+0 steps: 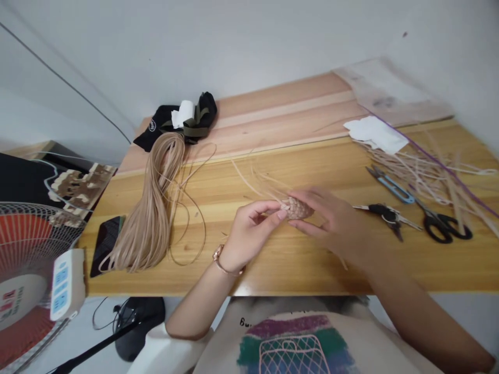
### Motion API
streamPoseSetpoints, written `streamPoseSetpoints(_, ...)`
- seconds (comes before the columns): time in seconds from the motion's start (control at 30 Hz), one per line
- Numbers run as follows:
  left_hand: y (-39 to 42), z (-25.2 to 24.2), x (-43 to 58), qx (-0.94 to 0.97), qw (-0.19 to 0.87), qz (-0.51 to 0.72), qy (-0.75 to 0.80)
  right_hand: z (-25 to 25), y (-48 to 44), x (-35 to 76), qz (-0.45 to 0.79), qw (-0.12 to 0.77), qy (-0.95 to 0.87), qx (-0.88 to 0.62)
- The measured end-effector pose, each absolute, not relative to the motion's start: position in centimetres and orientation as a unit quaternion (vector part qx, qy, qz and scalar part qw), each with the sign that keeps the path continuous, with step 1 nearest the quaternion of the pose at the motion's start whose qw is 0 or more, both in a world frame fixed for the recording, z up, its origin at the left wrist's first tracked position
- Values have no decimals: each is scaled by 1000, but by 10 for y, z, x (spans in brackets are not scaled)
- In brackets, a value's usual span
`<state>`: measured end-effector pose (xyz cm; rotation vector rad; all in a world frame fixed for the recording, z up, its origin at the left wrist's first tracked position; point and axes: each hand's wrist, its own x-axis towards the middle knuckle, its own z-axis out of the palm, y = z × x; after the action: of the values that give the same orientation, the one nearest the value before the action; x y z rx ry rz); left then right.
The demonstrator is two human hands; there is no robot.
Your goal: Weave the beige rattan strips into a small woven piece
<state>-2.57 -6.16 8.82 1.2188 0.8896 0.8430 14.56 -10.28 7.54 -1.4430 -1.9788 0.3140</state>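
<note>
Above the wooden table, a small woven piece [298, 208] of tan strands is held between my two hands. My left hand [255, 226] pinches its left end with thumb and fingers. On the other side, my right hand [325, 215] grips the rounded right end, slightly blurred. Several loose strands [249, 182] stick out from the piece toward the upper left. A large bundle of tan cord [156, 213] lies to the left of my hands, with thin loops trailing from it.
Right of my hands lie keys [385, 214], blue thread snips [393, 187], black-handled scissors [444, 226] and cut strands [424, 169]. White tissue [376, 134] sits behind them. A black bag [202, 117] stands at the back left. A phone [106, 244], power strip [67, 285] and fan [27, 259] are at left.
</note>
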Motion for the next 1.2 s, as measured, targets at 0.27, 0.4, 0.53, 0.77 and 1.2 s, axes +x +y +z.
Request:
streamPoseSetpoints(0.27, -67, 94, -33, 537, 686, 294, 394, 79, -117, 153, 50, 300, -787, -537)
streamPoseSetpoints(0.4, -70, 99, -34, 514, 719, 282, 374, 83, -121, 154, 22, 290, -798, -528)
streamPoseSetpoints(0.53, -71, 99, -34, 480, 753, 281, 350, 83, -124, 154, 8, 288, -802, -524)
streamPoseSetpoints(0.77, -72, 91, -32, 472, 752, 297, 350, 76, -127, 151, 8, 289, -799, -527)
streamPoseSetpoints(1.2, -76, 83, -35, 457, 782, 261, 333, 73, -134, 150, 152, 347, -763, -524)
